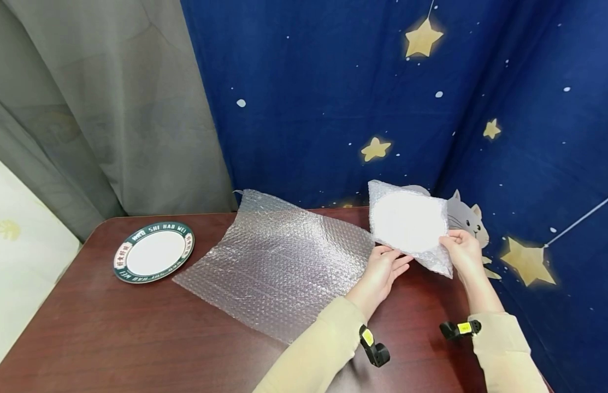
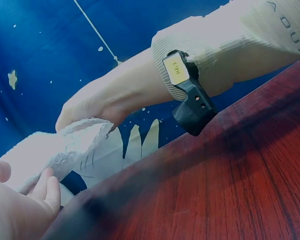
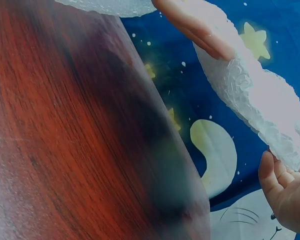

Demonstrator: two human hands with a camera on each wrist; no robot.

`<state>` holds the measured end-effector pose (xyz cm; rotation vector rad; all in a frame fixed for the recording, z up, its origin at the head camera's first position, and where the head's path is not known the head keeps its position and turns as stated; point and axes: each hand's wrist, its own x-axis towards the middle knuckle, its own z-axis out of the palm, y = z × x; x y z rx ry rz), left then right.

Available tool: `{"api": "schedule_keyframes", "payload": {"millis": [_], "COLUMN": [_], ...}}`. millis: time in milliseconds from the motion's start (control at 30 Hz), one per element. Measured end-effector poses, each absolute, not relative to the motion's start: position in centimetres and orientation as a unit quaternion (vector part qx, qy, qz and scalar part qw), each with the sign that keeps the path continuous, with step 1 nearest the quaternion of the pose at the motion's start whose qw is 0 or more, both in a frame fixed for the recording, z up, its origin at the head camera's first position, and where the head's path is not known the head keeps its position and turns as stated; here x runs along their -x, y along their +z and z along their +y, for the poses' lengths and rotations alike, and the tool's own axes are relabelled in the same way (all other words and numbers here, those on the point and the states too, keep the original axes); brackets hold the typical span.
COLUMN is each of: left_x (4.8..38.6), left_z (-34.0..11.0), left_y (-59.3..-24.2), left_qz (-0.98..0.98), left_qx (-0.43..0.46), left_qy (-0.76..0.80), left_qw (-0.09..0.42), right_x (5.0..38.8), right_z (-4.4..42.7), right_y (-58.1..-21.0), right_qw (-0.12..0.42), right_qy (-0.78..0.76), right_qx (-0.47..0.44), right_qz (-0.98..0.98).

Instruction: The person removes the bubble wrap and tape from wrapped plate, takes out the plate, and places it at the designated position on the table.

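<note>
Both hands hold up a bubble-wrapped plate (image 1: 407, 221), tilted over the back right of the table; its white round middle shows through the clear wrap. My left hand (image 1: 386, 268) grips the lower left edge, thumb on top and fingers beneath. At the right edge, my right hand (image 1: 463, 250) pinches the wrap between thumb and fingers. In the left wrist view the wrapped plate (image 2: 45, 152) partly hides the right hand (image 2: 92, 107). The right wrist view shows its puffy folded edge (image 3: 240, 85) between both hands. A flat sheet of bubble wrap (image 1: 279, 262) lies left of my left hand.
A white plate with a green lettered rim (image 1: 153, 252) lies at the table's left. The dark red wooden table (image 1: 186, 338) ends at a blue star-patterned curtain (image 1: 304, 109) and a grey curtain (image 1: 102, 109). The bubble wrap sheet reaches the table's back edge.
</note>
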<state>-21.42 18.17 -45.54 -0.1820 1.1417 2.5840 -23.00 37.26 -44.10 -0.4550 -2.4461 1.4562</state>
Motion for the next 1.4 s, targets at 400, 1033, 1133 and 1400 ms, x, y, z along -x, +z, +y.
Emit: {"api": "schedule_keyframes", "payload": {"millis": [400, 1033, 1133, 1400], "left_x": [21.4, 21.6, 21.6, 21.8], "left_z": [17.8, 16.5, 16.0, 14.7], "left_y": [-45.3, -46.0, -46.1, -46.8], "left_qz": [0.428, 0.456, 0.459, 0.465], "left_qx": [0.050, 0.020, 0.022, 0.023], "left_qy": [0.892, 0.882, 0.881, 0.876], "left_qw": [0.137, 0.115, 0.112, 0.123], "right_x": [22.0, 20.8, 20.8, 20.7], "right_z": [36.3, 35.0, 34.6, 33.6], "right_y": [-43.3, -42.9, -43.0, -43.5], "right_qw": [0.168, 0.173, 0.176, 0.180], "right_qy": [0.535, 0.559, 0.559, 0.565], "right_qx": [0.156, 0.154, 0.149, 0.128], "right_qz": [-0.813, -0.796, -0.797, -0.795]}}
